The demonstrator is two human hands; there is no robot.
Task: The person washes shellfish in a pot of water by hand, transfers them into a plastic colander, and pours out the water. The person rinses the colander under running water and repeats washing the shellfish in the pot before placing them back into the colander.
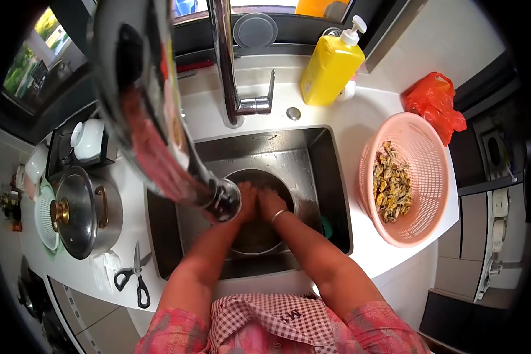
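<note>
A round metal basin (pixel 282 184) sits inside the steel sink (pixel 330 177), with dark, murky water (pixel 255 237) in it. Both of my hands reach down into this basin, side by side near its middle. My left hand (pixel 246 199) is partly behind the faucet's spout end, and its fingers are hidden. My right hand (pixel 270 202), with a bangle (pixel 279 215) at the wrist, points down beside it; its fingertips cannot be made out. Whether either hand holds anything does not show.
The chrome faucet (pixel 153 135) arches close in front of me. On the right counter stands a pink colander (pixel 428 189) of yellowish-brown pieces (pixel 392 186), near a red plastic bag (pixel 436 106). A yellow pump bottle (pixel 331 68) is behind the sink. Scissors (pixel 137 276) and a lidded pot (pixel 79 212) lie left.
</note>
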